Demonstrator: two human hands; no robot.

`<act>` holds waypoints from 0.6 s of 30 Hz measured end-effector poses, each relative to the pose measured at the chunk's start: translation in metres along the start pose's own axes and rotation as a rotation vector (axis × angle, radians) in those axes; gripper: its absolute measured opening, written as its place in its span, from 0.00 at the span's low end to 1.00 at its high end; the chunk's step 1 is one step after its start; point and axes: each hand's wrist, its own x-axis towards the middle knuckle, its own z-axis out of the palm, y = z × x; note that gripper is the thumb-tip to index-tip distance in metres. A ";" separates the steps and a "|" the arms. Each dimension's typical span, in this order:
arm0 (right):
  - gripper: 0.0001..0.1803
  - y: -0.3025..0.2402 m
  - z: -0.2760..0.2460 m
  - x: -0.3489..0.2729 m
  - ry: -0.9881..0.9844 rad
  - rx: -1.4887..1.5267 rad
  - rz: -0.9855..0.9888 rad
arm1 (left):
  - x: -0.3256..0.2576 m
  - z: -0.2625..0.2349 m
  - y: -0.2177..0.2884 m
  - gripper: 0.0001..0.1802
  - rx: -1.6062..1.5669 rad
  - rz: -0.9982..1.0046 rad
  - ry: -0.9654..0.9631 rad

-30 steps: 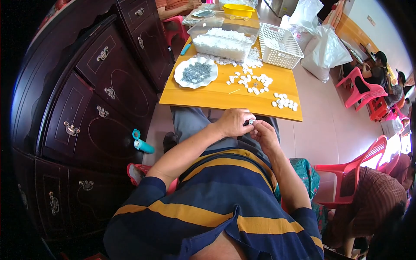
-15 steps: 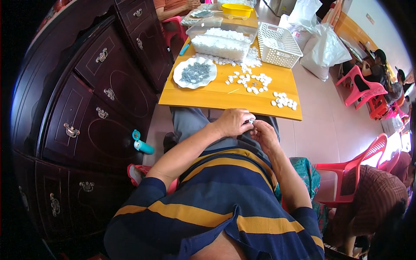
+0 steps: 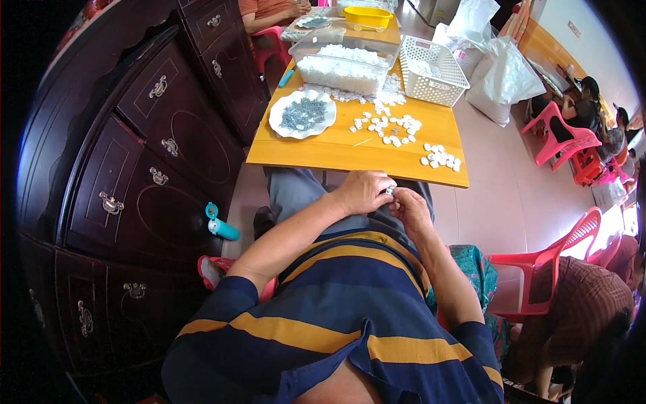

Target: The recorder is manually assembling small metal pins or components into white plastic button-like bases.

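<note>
My left hand (image 3: 361, 192) and my right hand (image 3: 410, 208) meet over my lap, just below the near edge of the orange table (image 3: 336, 149). Between their fingertips is a small white piece (image 3: 389, 191), pinched by both hands. On the table lie loose small white pieces (image 3: 390, 128) in a scattered heap and a small group (image 3: 441, 156) near the right corner. A white scalloped plate (image 3: 302, 114) of small grey metal parts sits at the table's left.
A clear plastic tub (image 3: 344, 64) of white pieces and a white mesh basket (image 3: 432, 72) stand at the table's far side, a yellow bowl (image 3: 367, 16) beyond. A dark wooden cabinet (image 3: 134, 168) fills the left. Pink chairs (image 3: 552, 252) and seated people are at right. A teal bottle (image 3: 221, 227) lies on the floor.
</note>
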 end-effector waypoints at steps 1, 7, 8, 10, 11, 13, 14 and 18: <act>0.07 0.000 0.000 0.000 0.014 -0.005 -0.004 | 0.000 0.000 0.001 0.15 -0.006 0.004 0.011; 0.07 0.000 0.001 -0.002 0.020 -0.022 -0.031 | 0.000 0.002 0.000 0.13 -0.027 0.021 0.044; 0.07 0.001 0.000 -0.002 0.019 -0.022 -0.032 | 0.000 0.002 0.000 0.13 -0.027 0.024 0.046; 0.08 0.002 0.000 -0.001 0.028 -0.024 -0.040 | -0.001 0.003 -0.001 0.13 -0.026 0.028 0.056; 0.08 0.003 0.000 -0.001 0.028 -0.024 -0.040 | -0.001 0.003 -0.001 0.12 -0.027 0.033 0.066; 0.09 0.005 0.001 -0.001 0.036 -0.015 -0.053 | -0.001 0.004 -0.001 0.12 -0.028 0.040 0.072; 0.09 0.006 0.001 -0.002 0.036 -0.016 -0.054 | 0.000 0.004 -0.001 0.12 -0.028 0.047 0.079; 0.10 0.006 0.005 -0.005 0.040 -0.018 -0.068 | 0.000 0.003 -0.002 0.11 -0.019 0.069 0.088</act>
